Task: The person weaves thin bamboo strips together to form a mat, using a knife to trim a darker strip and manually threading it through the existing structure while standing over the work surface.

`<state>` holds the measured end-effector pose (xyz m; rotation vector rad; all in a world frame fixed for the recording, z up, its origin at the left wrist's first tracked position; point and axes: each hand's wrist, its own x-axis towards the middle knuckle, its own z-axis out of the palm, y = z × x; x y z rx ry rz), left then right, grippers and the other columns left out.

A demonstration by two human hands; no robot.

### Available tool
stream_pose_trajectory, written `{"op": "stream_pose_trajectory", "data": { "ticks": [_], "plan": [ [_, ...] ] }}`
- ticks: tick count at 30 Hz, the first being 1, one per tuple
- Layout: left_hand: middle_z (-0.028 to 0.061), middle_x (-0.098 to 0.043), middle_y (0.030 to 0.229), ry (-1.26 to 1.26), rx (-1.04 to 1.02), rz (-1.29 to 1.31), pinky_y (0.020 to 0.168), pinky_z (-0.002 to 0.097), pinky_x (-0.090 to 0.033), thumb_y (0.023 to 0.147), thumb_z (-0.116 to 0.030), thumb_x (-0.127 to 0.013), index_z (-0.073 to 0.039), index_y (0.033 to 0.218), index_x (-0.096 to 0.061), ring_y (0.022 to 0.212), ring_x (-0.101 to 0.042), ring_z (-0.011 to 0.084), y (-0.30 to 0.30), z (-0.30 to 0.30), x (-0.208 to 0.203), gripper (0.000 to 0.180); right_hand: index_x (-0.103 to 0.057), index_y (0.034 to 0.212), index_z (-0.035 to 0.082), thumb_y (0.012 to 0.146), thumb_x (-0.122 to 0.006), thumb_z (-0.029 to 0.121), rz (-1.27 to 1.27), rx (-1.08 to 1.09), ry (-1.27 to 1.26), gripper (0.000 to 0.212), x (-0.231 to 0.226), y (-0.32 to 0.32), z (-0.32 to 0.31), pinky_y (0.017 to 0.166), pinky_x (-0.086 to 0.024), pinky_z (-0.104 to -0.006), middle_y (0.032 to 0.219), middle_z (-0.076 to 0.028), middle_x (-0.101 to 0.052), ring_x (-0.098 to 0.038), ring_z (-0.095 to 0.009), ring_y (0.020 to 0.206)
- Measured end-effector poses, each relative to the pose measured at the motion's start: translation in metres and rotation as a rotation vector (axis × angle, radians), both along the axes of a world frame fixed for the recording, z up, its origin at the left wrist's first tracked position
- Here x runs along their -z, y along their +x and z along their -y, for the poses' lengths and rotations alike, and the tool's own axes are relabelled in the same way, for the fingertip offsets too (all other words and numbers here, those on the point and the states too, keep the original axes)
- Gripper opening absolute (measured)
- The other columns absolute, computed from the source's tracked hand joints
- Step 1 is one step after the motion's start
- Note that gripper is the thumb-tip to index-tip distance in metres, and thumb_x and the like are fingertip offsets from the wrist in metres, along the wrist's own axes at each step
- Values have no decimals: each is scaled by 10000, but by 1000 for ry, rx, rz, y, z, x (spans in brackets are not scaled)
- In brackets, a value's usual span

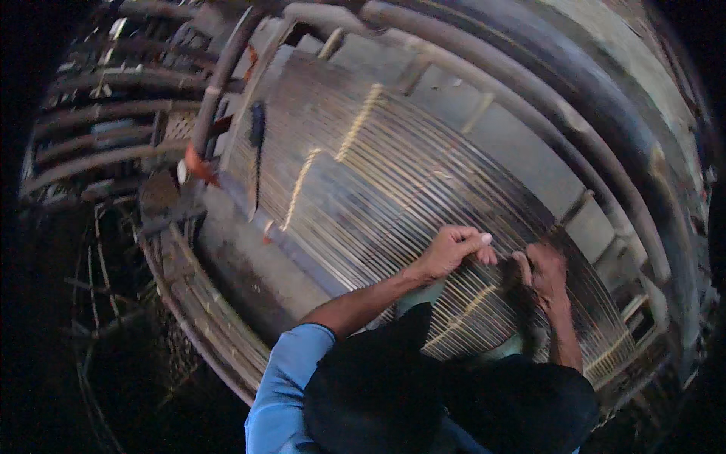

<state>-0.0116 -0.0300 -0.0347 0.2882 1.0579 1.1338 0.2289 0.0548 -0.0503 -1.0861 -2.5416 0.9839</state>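
I watch two bare hands over a large slatted mat of thin, parallel pale-brown strips (pixel 370 208) spread before the person.
Stepped bindings of pale yellow cord (pixel 358 123) cross some stretches; others look bare, so I judge it partly bound, with more left. I can make out no container for certain. A long dark-handled knife (pixel 257 140) lies near the mat's left edge. The left hand (pixel 446 251) presses thumb to fingers, on what I can't tell; the right hand (pixel 546 268), blurred, hides its grip from me.
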Motion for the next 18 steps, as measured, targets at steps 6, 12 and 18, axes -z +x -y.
{"op": "stream_pose_trajectory", "data": {
  "ticks": [6,12,18],
  "plan": [
    [-9,-638,694,-99,-476,-1036,627,260,-462,906,-152,-697,-1,805,-724,673,-570,63,-218,70,14,184,-704,902,100,842,-733,345,133,-591,-29,254,-20,-39,39,889,-446,-478,903,-120,-643,-606,-341,916],
    [65,-680,724,-482,-546,-2075,653,351,-512,835,-215,-705,14,858,-697,666,-637,190,-480,204,11,231,-701,1075,115,806,-752,374,279,-546,-81,376,-39,-64,15,962,-426,-469,1006,-120,-659,-599,-328,1029],
    [129,-707,972,-884,-789,-1592,793,369,-520,795,-231,-710,-20,1049,-683,860,-675,246,-574,234,-3,331,-707,1076,104,783,-772,271,444,-434,-36,343,-44,-53,-1,932,-460,-450,1025,-131,-668,-618,-339,1014]
  ]
}}
